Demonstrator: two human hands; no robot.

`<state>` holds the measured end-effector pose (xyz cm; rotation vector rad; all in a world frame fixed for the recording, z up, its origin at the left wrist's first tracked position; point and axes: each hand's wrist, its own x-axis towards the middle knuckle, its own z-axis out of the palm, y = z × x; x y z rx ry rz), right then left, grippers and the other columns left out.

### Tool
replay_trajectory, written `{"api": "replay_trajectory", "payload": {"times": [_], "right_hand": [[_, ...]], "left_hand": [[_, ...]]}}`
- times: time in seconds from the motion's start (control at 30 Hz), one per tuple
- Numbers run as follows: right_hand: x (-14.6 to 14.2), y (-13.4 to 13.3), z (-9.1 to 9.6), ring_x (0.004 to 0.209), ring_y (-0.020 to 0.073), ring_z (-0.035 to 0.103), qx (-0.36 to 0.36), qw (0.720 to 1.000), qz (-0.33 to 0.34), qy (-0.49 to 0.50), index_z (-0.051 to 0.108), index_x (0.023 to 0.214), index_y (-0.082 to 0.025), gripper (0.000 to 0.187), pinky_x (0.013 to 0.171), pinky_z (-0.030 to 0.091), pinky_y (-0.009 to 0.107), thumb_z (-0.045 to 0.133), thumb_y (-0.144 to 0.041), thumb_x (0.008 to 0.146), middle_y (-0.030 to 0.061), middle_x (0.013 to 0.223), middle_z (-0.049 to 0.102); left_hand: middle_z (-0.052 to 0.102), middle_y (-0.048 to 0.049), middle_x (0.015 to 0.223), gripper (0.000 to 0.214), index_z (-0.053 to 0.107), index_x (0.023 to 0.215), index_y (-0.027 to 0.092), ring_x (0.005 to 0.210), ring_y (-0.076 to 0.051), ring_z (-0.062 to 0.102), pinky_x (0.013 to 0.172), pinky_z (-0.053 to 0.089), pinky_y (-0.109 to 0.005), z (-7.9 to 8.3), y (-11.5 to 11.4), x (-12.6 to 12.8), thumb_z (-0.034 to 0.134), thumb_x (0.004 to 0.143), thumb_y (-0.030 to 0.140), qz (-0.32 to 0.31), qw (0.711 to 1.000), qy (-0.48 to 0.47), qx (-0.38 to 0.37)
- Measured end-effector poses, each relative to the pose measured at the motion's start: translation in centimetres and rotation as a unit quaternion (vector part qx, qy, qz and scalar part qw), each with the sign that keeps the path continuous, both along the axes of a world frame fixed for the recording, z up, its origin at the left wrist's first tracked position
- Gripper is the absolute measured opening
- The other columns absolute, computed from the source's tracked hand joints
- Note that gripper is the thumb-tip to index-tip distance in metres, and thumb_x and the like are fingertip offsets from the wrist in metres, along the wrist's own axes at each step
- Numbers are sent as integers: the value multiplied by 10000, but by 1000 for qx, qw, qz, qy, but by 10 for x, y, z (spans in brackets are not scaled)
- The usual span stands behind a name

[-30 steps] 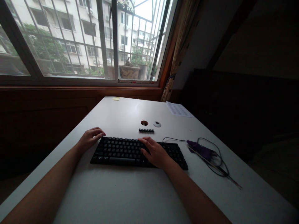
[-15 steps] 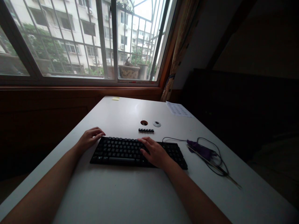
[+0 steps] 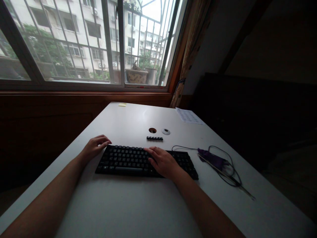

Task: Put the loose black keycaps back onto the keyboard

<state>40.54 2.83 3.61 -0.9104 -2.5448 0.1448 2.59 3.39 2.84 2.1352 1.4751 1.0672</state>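
A black keyboard (image 3: 127, 161) lies flat on the white table. At its upper left corner rests my left hand (image 3: 95, 145), fingers loosely bent with a gap under them, the fingertips touching or almost touching the corner. My right hand (image 3: 162, 160) lies over the right-middle part of the keys, fingers stretched towards the top row and thumb apart. It hides the keys beneath it. Behind the keyboard stands a short row of several loose black keycaps (image 3: 155, 138).
A round cable hole (image 3: 152, 130) and its grey cover (image 3: 165, 131) are beyond the keycaps. To the right lie a purple cloth (image 3: 214, 159), a black cable (image 3: 232, 162) and a thin stick (image 3: 245, 191). Printed paper (image 3: 189, 116) and a yellow note (image 3: 122, 104) lie at the far edge.
My right hand's fingertips have shifted slightly left along the top row of keys. My left hand and the keyboard look the same.
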Motion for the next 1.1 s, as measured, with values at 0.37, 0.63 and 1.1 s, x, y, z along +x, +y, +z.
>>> {"api": "replay_trajectory", "payload": {"times": [0.37,0.63,1.1], "right_hand": [[0,0,0,1235,231,538,-8,1000,13,14,313,1501,-364,544,1070,462,448,450,-238,990,39,1405,529],[1,4,-7,1274,235,483,6,999,4,36,313,1501,-333,572,1113,425,465,518,-285,970,53,1426,500],[3,24,-25,1257,271,479,-5,987,-64,145,272,1511,-305,583,1117,383,528,483,-253,969,87,1347,541]], "left_hand": [[691,-61,928,306,736,870,201,852,-213,637,770,489,-309,0,0,0,560,931,444,-2,1000,-1,-1],[674,-55,902,300,731,865,188,833,-204,635,733,492,-288,-4,3,-1,542,941,409,-32,999,13,-14],[665,-56,928,272,731,899,197,852,-205,635,732,503,-290,-12,5,-2,574,927,417,-34,999,1,-24]]}}
